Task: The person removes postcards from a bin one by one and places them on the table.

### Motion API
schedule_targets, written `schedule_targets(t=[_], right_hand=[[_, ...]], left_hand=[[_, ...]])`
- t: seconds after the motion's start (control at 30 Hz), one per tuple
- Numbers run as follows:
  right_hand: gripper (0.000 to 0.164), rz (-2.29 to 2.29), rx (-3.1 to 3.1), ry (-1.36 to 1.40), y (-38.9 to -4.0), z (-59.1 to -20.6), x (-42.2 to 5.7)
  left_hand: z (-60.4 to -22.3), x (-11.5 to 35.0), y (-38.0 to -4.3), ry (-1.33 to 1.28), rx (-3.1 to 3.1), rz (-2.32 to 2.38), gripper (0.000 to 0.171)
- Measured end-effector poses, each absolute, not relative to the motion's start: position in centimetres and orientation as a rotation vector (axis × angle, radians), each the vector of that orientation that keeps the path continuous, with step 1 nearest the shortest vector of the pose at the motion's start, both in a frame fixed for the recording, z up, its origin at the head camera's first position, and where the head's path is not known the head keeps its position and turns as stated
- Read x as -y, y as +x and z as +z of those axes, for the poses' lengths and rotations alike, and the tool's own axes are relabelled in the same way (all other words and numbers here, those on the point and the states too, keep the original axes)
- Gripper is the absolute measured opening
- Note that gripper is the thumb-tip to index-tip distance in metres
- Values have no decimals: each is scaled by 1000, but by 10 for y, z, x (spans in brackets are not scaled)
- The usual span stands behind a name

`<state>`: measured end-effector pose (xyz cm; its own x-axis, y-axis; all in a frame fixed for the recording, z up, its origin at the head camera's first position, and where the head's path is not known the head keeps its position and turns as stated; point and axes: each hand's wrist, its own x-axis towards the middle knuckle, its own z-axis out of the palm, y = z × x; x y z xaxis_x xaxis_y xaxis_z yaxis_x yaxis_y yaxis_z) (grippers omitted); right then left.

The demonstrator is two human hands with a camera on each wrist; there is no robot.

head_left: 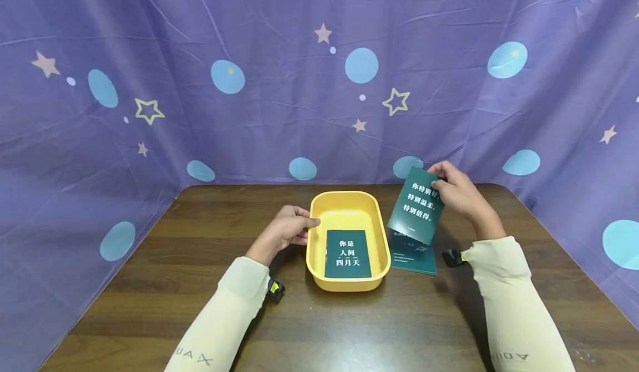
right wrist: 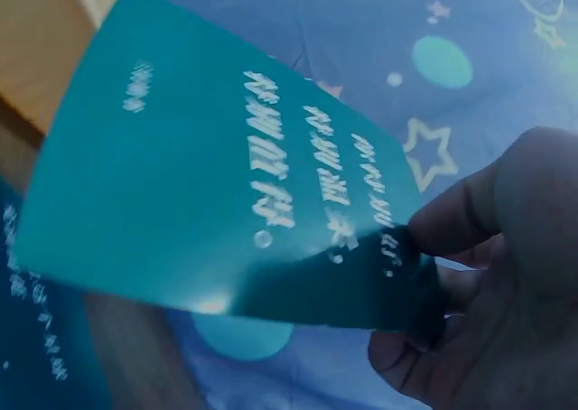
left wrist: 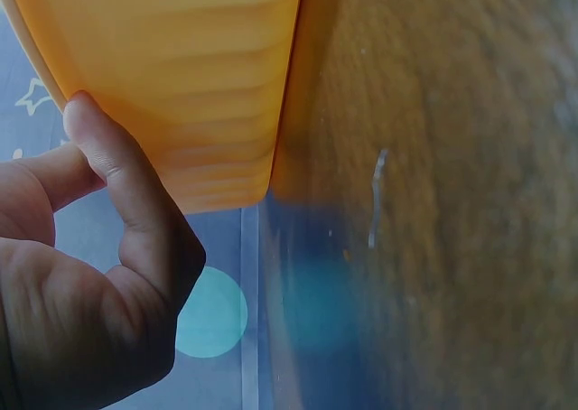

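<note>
A yellow plastic tray [head_left: 349,286] stands on the table, and a dark green card [head_left: 348,254] with white characters lies in its near part. My left hand [head_left: 289,227] pinches the tray's left rim, its thumb over the edge; the left wrist view shows the ribbed outer wall [left wrist: 212,76] beside that hand [left wrist: 108,238]. My right hand [head_left: 456,192] pinches another green card [head_left: 416,205] by its upper right corner, raised and tilted. In the right wrist view this card [right wrist: 190,175] bends slightly under the thumb. Below it lies a further green card [head_left: 414,258], partly covered.
The brown wooden table [head_left: 199,283] reaches back to a purple curtain [head_left: 269,128] with stars and blue dots. Pale sleeves cover both forearms, and a small black device [head_left: 453,258] sits at the right wrist. The lying card is close along the tray's right side.
</note>
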<state>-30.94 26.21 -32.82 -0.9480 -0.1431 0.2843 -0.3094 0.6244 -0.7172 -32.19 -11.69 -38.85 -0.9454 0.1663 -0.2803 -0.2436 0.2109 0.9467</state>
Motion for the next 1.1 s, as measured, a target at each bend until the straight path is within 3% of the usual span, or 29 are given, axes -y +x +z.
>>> schedule_targets(t=[0.37, 0.7, 0.9, 1.1], right_hand=[[18, 1283, 2874, 502, -325, -363, -271], [20, 1655, 2935, 348, -328, -386, -263], [37, 1461, 3042, 412, -332, -395, -259], [67, 1327, 3098, 531, -336, -401, -259]], left_hand=[[-390, 117, -323, -65, -2170, 1791, 26], [-392, 118, -324, -79, -2165, 1794, 27], [-393, 117, -325, -72, -2171, 1793, 26], [-392, 117, -324, -84, -2185, 1788, 25]])
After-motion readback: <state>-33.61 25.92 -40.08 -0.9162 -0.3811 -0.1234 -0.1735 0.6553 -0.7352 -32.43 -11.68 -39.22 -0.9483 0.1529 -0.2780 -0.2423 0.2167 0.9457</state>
